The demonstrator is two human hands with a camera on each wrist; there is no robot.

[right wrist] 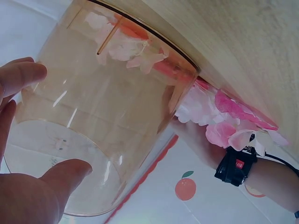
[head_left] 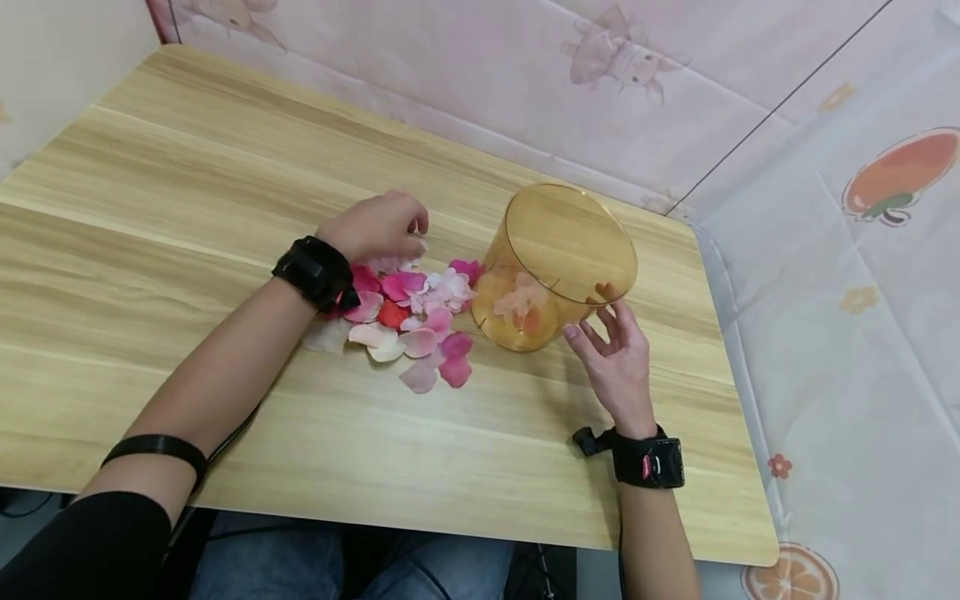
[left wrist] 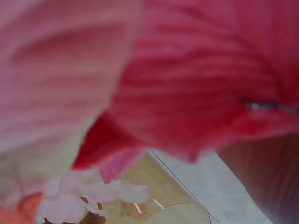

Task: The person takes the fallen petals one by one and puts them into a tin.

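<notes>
A pile of pink, red and white fabric petals [head_left: 420,321] lies mid-table. My left hand [head_left: 378,225] rests on the pile's far left side, fingers curled down over some pale petals. An amber see-through round container [head_left: 558,250] stands just right of the pile with a few petals [head_left: 521,304] inside. My right hand [head_left: 615,354] is at its near right side, fingers spread and fairly straight. In the right wrist view the thumb [right wrist: 60,179] and a finger [right wrist: 23,74] flank the container [right wrist: 107,116]. Blurred red petals [left wrist: 187,84] fill the left wrist view.
The wooden table [head_left: 187,192] stretches bare to the left and toward the front edge. Printed pink and white cloth [head_left: 825,275] hangs behind and to the right, close to the table's right edge beyond the container. Both wrists wear black bands.
</notes>
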